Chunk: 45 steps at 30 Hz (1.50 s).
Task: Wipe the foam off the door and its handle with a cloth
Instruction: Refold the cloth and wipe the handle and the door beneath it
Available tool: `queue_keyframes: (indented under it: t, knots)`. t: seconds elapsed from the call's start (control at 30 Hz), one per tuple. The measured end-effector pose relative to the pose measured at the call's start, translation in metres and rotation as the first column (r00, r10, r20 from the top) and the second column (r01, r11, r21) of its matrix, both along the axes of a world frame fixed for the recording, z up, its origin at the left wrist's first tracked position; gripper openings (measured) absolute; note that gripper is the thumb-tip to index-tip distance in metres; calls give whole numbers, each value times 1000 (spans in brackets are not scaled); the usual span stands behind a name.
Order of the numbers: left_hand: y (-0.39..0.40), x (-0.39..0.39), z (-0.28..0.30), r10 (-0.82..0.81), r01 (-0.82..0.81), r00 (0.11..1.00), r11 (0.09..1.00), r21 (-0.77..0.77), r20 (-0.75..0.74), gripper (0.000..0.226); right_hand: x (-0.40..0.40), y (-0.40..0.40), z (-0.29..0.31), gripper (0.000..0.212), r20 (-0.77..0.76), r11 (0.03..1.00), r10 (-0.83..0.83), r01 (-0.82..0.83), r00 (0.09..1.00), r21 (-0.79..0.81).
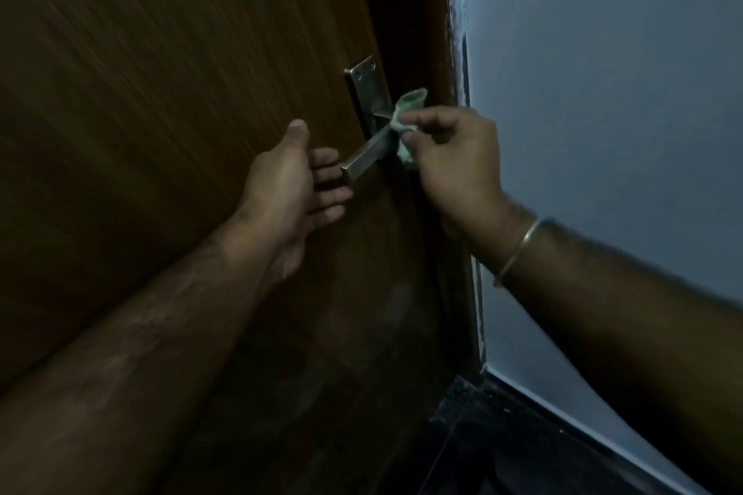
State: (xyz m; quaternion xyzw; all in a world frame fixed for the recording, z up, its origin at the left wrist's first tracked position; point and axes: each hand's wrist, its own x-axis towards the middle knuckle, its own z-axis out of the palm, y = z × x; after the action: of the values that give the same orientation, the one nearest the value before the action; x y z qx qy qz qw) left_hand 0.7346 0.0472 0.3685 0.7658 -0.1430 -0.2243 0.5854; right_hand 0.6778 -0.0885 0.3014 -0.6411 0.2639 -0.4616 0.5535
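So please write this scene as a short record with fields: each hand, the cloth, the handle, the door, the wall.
left hand: open, fingers at the free end of the lever, not gripping
right hand: pinches the cloth
cloth: pale green, bunched, pressed at the lever's base
handle: metal lever on a steel plate, no foam visible
door: brown wood grain, faint dull smears low down
wall: blue-grey, right of the door

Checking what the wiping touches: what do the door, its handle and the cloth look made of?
Door: wood or wood-look laminate, brown with fine straight grain; which one is unclear.
Handle: metal, probably brushed steel, grey with a dull sheen, as on its screwed backplate.
Cloth: soft pale green fabric, crumpled in the right hand.
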Motion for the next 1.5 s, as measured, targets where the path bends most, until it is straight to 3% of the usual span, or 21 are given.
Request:
queue_keyframes:
  t: [0.1,0.2,0.23,0.3,0.37,0.4,0.47,0.53,0.63,0.7,0.83,0.97,1.0,1.13,1.23,1.33,1.37,1.43,1.5]
  knots:
    - [-1,1,-2,-2,2,999,1000,12,36,51,6,20,-2,21,-3,995,33,-34,999,-96]
    - [-1,1,-1,19,-20,998,1000,17,60,48,-5,59,-20,20,-39,939,283,-285,958,-190]
    - [-1,0,0,30,-32,997,999,25,69,47,-9,60,-28,20,-17,942,312,-312,950,-125]
    - [0,0,2,51,-55,995,998,39,87,45,-8,44,-34,23,153,942,176,-212,972,260]
    - [2,2,2,60,-65,994,997,51,95,45,5,22,-28,28,319,740,24,-231,947,631]
    - [3,3,0,56,-62,994,996,57,96,45,13,14,-22,30,381,653,-5,-285,925,701]
    - [5,3,-2,56,-62,995,996,61,87,46,31,9,-15,34,456,566,-30,-361,889,741]
    - [8,5,-5,57,-63,995,995,74,79,45,40,15,-16,36,457,596,-16,-358,889,719]
    - [13,8,-7,45,-53,995,994,91,84,45,42,28,-23,29,307,798,136,-288,942,529]
    - [13,10,-8,48,-55,996,994,92,80,46,46,32,-22,26,283,832,107,-241,953,500]
    - [13,11,-12,23,-29,996,996,81,81,48,55,33,-28,23,344,831,11,-200,939,519]
    - [13,10,-16,1,-5,998,998,69,68,48,42,26,-63,24,210,653,27,-176,977,737]
    - [13,9,-16,-9,4,998,998,69,64,48,38,21,-67,25,179,666,43,-162,983,728]
    - [11,8,-21,-24,21,998,999,49,51,49,34,-1,-44,16,267,903,-181,53,947,426]
    - [5,7,-23,-31,31,999,1000,2,13,44,28,13,-30,17,267,967,-99,29,959,254]
    - [0,6,-27,-30,30,999,999,-38,10,34,15,48,-44,17,174,994,25,-7,984,-106]
    - [-2,6,-29,-33,33,999,998,-44,15,31,13,52,-45,16,205,990,21,9,978,-144]
    - [-4,7,-33,-25,26,1000,998,-54,18,24,15,38,-32,14,245,995,-89,95,965,-17]
    - [-6,8,-35,-16,18,999,998,-65,34,22,16,28,-17,14,175,989,-144,139,974,39]
